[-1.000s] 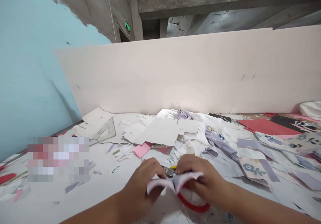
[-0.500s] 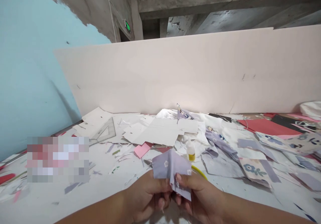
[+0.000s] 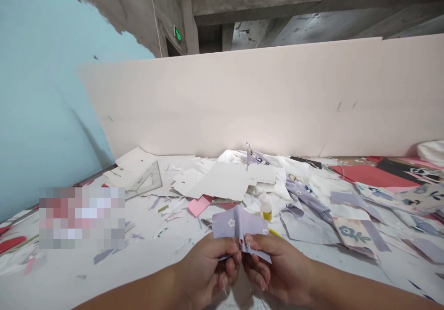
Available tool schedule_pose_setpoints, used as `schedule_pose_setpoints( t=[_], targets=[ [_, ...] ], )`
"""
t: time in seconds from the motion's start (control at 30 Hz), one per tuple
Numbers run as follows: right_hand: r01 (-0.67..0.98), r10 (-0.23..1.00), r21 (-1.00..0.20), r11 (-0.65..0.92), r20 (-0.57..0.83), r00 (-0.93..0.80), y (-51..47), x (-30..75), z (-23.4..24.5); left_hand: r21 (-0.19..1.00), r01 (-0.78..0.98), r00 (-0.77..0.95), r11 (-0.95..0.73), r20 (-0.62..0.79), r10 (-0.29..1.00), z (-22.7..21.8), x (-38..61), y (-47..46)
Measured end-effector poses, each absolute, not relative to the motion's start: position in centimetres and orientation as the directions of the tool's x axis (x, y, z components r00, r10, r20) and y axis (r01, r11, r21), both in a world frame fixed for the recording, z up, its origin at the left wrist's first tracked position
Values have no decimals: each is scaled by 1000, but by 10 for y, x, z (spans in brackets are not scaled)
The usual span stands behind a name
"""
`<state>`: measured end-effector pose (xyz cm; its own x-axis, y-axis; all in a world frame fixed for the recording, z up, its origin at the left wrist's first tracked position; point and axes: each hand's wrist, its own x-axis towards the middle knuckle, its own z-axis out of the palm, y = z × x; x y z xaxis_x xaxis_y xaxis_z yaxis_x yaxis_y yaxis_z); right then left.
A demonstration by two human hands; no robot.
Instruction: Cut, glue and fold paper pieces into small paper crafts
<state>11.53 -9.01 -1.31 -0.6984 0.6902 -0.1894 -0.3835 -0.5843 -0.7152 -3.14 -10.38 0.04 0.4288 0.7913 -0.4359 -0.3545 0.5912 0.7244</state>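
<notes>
A small piece of lilac fabric [image 3: 225, 224] with white flower prints is held between my two hands just above the table, a raised fold running down its middle. My left hand [image 3: 213, 266] pinches it left of the fold, thumb on top and fingers curled under. On the other side, my right hand [image 3: 277, 263] grips it the same way, its thumb close to the fold. The thumb tips nearly meet at the near edge of the cloth. Just beyond the right hand stands a small glue bottle [image 3: 265, 206] with a yellow label. Part of a yellow object [image 3: 274, 232] shows behind that hand.
White card sheets [image 3: 222, 180] and a clear set square [image 3: 149, 180] lie toward the back. Pink paper [image 3: 199, 205] and scraps are scattered around. Patterned fabric pieces [image 3: 352, 236] and red sheets [image 3: 374, 176] cover the right. A pale upright board [image 3: 260, 102] closes off the back.
Both hands have drawn slightly apart at the near edge, and the fabric has tilted flatter, its right part spread outward. The fold's near end now shows between the thumbs.
</notes>
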Motion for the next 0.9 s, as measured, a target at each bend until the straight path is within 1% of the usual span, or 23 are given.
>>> schedule_pose_setpoints(
  t=[0.13, 0.3, 0.43, 0.53, 0.63, 0.7, 0.8, 0.9],
  targets=[
    [-381, 690, -712, -590, -200, -696, -93, 117, -12, 737, -343, 454, 583, -413, 790, 2, -33, -107],
    [-385, 717, -729, -566, -204, -667, -92, 118, -9, 759, -366, 432, 539, -374, 821, 6, -34, -107],
    [-378, 729, -747, -548, -204, -654, -92, 118, -3, 743, -367, 427, 559, -399, 811, 12, -33, -107],
    [-369, 734, -764, -530, -196, -650, -90, 121, -1, 749, -373, 427, 548, -385, 818, 14, -35, -106],
    [-369, 758, -790, -489, -177, -628, -88, 128, 1, 766, -392, 401, 510, -357, 844, 12, -41, -103],
    [-355, 770, -817, -453, -158, -618, -86, 132, 2, 786, -350, 418, 509, -356, 836, 10, -46, -102],
    [-306, 772, -864, -401, -139, -620, -84, 137, 4, 822, -311, 425, 477, -328, 844, 6, -50, -100],
    [-237, 776, -910, -339, -129, -617, -80, 142, 8, 870, -296, 381, 394, -270, 884, 5, -51, -97]
  ],
)
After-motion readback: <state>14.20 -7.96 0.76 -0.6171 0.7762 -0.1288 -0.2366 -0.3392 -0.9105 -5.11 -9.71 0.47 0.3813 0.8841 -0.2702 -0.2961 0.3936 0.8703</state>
